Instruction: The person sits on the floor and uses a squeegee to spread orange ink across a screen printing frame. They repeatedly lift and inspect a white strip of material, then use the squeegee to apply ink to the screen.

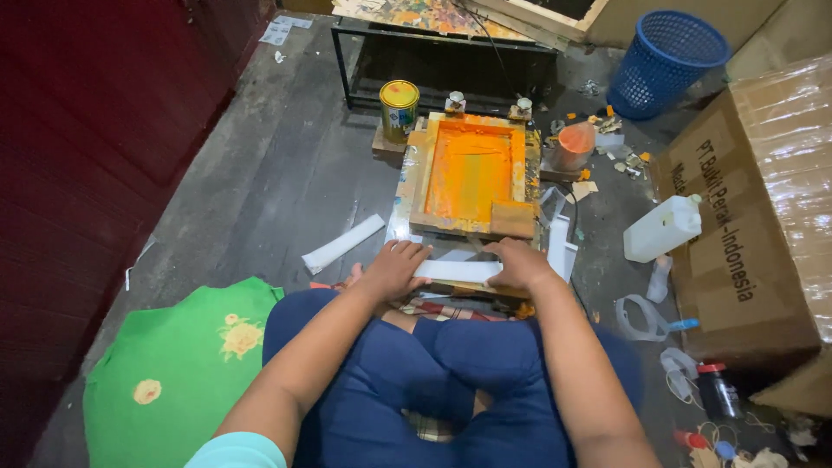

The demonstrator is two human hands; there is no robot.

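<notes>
On the floor, just at the near edge of an orange-inked wooden screen frame (471, 173), a white strip (457, 270) lies crosswise before the seated person, left hand (394, 269) and right hand (518, 264) closed flat on its opposite ends, equally near.

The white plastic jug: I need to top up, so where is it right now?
In the head view the white plastic jug lies on the floor at the right, against the big cardboard box, right of the orange printing frame.
</notes>
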